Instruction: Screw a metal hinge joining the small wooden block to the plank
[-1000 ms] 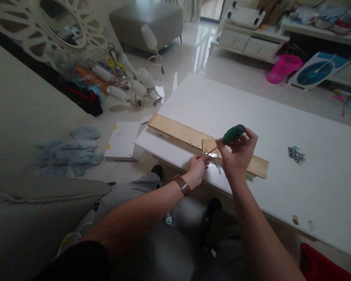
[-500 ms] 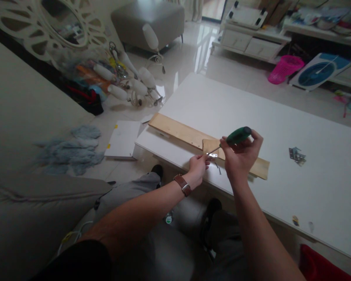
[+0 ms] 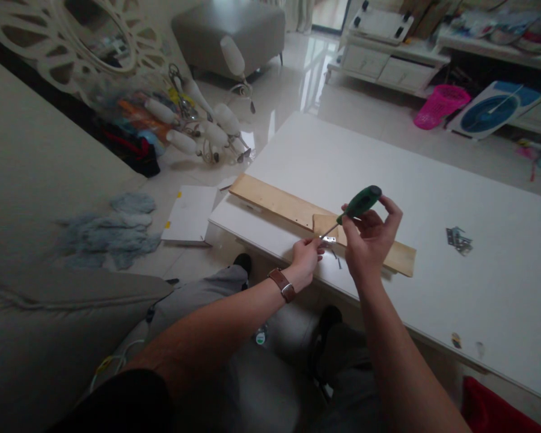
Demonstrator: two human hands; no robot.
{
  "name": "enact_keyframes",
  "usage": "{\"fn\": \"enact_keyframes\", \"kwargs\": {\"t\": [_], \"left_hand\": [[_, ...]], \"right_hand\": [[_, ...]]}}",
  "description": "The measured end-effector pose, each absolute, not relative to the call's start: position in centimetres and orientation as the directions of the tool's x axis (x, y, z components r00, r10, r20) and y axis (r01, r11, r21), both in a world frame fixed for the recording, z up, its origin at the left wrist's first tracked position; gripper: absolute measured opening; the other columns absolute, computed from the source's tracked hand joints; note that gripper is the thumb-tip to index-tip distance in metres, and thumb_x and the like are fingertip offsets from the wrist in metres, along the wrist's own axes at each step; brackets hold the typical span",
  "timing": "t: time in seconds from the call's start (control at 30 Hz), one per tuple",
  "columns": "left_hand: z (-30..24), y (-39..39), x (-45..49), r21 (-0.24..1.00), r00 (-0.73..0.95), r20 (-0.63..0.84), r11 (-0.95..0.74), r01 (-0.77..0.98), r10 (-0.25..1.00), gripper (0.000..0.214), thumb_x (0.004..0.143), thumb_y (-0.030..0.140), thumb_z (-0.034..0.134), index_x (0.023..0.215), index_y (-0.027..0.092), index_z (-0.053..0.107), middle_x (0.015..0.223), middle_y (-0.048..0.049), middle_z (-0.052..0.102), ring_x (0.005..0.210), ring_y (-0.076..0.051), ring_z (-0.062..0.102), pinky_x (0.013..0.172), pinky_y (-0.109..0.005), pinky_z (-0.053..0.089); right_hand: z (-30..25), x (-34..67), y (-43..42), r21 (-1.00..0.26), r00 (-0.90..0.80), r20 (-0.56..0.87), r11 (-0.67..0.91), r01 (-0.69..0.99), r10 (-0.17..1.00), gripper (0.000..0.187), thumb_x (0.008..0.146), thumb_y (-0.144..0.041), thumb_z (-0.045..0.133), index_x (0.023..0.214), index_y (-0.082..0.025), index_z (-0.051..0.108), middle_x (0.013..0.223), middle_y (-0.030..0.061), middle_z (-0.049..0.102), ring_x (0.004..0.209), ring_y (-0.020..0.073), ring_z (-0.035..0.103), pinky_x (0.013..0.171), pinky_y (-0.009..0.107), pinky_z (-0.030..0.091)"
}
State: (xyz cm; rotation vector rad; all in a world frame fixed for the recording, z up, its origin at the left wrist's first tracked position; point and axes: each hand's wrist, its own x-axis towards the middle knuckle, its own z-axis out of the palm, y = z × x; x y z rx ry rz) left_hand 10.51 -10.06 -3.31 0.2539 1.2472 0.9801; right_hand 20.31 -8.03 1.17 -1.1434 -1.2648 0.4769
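Observation:
My right hand (image 3: 370,237) has its thumb and fingers on the green handle of a screwdriver (image 3: 360,203), which slants down to the left. The screwdriver's tip meets the fingers of my left hand (image 3: 305,260), pinched beside a small metal bracket (image 3: 328,239). What those fingertips hold is too small to make out. The bracket lies at a short wooden piece (image 3: 325,225), which rests against a long wooden slat (image 3: 275,200). Two loose screws (image 3: 337,260) lie just in front of the bracket on the white board (image 3: 388,162).
A pile of metal brackets and hardware (image 3: 458,240) lies on the board to the right. Small bits (image 3: 455,340) sit near its front edge. A white box-like panel (image 3: 190,213) and a grey-blue cloth (image 3: 112,231) are on the floor at left. A pink basket (image 3: 442,105) stands beyond.
The screwdriver handle has turned and shifted slightly left, and my right fingers have loosened and spread around it. My left hand stays in place.

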Motion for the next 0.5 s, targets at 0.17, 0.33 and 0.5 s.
{"fn": "enact_keyframes", "kwargs": {"t": [0.17, 0.33, 0.5], "left_hand": [[-3.22, -10.05, 10.57, 0.637, 0.005, -0.68, 0.594, -0.492, 0.734, 0.007, 0.092, 0.017, 0.068, 0.085, 0.016, 0.07, 0.091, -0.0082, 0.076, 0.068, -0.012, 0.061, 0.07, -0.026, 0.045], [-3.11, -10.03, 10.59, 0.634, -0.019, -0.689, 0.59, -0.5, 0.725, 0.009, 0.091, 0.016, 0.07, 0.082, 0.015, 0.068, 0.087, -0.0076, 0.073, 0.066, -0.011, 0.06, 0.068, -0.026, 0.045], [-2.86, -9.96, 10.54, 0.633, -0.007, -0.686, 0.592, -0.498, 0.728, 0.012, 0.089, 0.019, 0.075, 0.08, 0.016, 0.067, 0.087, -0.0068, 0.073, 0.066, -0.011, 0.06, 0.067, -0.026, 0.045]], "right_hand": [[1.3, 20.25, -7.98, -0.847, 0.282, 0.515, 0.43, 0.313, 0.81, 0.071, 0.08, -0.025, 0.078, 0.14, -0.035, 0.042, 0.105, 0.0018, 0.065, 0.094, 0.0238, 0.073, 0.08, 0.044, 0.065], [1.06, 20.39, -7.95, -0.851, 0.309, 0.509, 0.416, 0.32, 0.803, 0.071, 0.08, -0.025, 0.078, 0.14, -0.035, 0.043, 0.094, -0.0016, 0.06, 0.087, 0.022, 0.07, 0.083, 0.045, 0.065], [0.94, 20.44, -7.96, -0.854, 0.277, 0.507, 0.431, 0.293, 0.816, 0.067, 0.084, -0.023, 0.072, 0.141, -0.037, 0.039, 0.108, 0.0025, 0.062, 0.094, 0.023, 0.071, 0.084, 0.046, 0.064]]}}
